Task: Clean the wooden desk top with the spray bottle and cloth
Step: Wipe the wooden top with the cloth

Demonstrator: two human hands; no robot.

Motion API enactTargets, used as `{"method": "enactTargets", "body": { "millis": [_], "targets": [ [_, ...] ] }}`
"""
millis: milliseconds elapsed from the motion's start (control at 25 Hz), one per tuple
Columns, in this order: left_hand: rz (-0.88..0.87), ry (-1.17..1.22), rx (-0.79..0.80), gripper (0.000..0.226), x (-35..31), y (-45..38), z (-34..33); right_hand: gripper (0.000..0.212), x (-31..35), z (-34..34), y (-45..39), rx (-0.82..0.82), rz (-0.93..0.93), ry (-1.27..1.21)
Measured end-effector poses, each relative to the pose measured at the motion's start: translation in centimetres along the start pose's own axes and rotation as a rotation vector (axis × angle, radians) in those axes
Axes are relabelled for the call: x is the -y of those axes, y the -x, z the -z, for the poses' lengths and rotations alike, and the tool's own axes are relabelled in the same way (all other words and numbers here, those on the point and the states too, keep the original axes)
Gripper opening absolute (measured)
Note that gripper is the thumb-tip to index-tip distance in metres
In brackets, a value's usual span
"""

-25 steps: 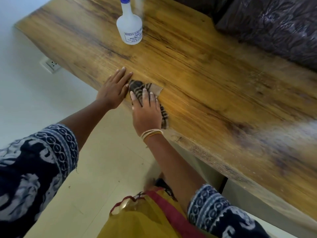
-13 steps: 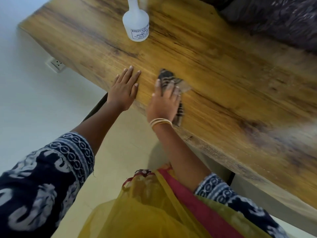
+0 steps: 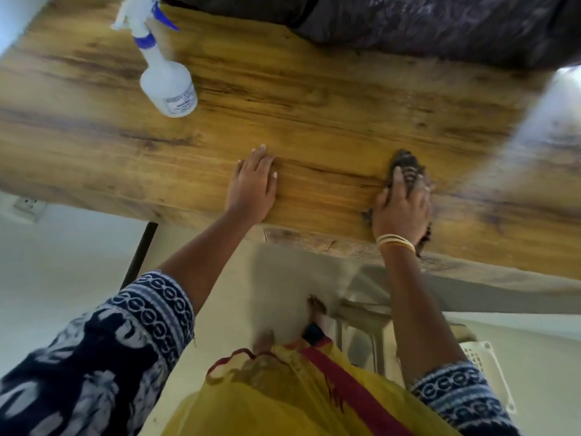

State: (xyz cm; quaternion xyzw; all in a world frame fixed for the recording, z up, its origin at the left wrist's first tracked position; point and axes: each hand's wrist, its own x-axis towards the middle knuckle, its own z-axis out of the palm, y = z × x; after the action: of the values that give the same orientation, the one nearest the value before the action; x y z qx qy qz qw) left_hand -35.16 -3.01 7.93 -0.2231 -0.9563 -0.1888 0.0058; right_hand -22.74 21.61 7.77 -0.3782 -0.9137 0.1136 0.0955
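Observation:
The wooden desk top (image 3: pixel 314 114) fills the upper half of the head view. My right hand (image 3: pixel 402 209) presses a dark striped cloth (image 3: pixel 405 163) flat against the wood near the front edge, right of centre; most of the cloth is hidden under the palm. My left hand (image 3: pixel 253 185) rests flat on the desk with its fingers spread, holding nothing, well to the left of the cloth. A white spray bottle (image 3: pixel 166 80) with a blue collar and trigger stands at the back left of the desk, away from both hands.
A dark patterned fabric (image 3: pixel 440 23) lies along the desk's far edge. Below the desk are a black desk leg (image 3: pixel 138 256), a metal frame (image 3: pixel 364 313) and a white plastic basket (image 3: pixel 484 366). A wall socket (image 3: pixel 26 204) sits at the left.
My right hand has slid the cloth to the right along the front edge, away from my left hand. The view has swung, so the bottle now appears farther left.

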Motion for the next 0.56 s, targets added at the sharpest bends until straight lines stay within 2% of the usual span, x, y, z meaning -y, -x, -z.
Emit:
{"method": "enactTargets", "body": {
  "millis": [80, 160, 200, 320, 400, 480, 560],
  "targets": [
    [0.002, -0.041, 0.004, 0.046, 0.0, 0.0, -0.7, 0.054, -0.9, 0.3, 0.6, 0.005, -0.200, 0.002],
    [0.002, -0.061, -0.005, 0.047, 0.0, 0.0, -0.8, 0.057, 2.0, -0.1, 1.1, 0.017, -0.306, 0.017],
    [-0.002, -0.059, -0.007, 0.047, 0.0, -0.1, -0.7, 0.058, 4.4, -0.3, 1.8, 0.042, -0.264, 0.011],
    [-0.015, -0.040, 0.007, 0.047, 0.1, 0.0, -0.6, 0.056, 11.4, -2.1, 6.5, 0.097, 0.158, -0.008],
    [-0.024, -0.043, 0.010, 0.047, 0.2, 0.1, -0.5, 0.053, 12.4, -2.5, 8.7, 0.153, 0.375, 0.014],
    [-0.025, -0.027, 0.003, 0.046, 0.3, 0.1, -0.4, 0.053, 9.9, -1.8, 7.2, 0.145, 0.405, 0.010],
    [-0.030, -0.025, -0.012, 0.046, 0.4, 0.1, -0.5, 0.053, 5.1, -0.8, 4.6, 0.059, 0.270, 0.060]
  ]
}}
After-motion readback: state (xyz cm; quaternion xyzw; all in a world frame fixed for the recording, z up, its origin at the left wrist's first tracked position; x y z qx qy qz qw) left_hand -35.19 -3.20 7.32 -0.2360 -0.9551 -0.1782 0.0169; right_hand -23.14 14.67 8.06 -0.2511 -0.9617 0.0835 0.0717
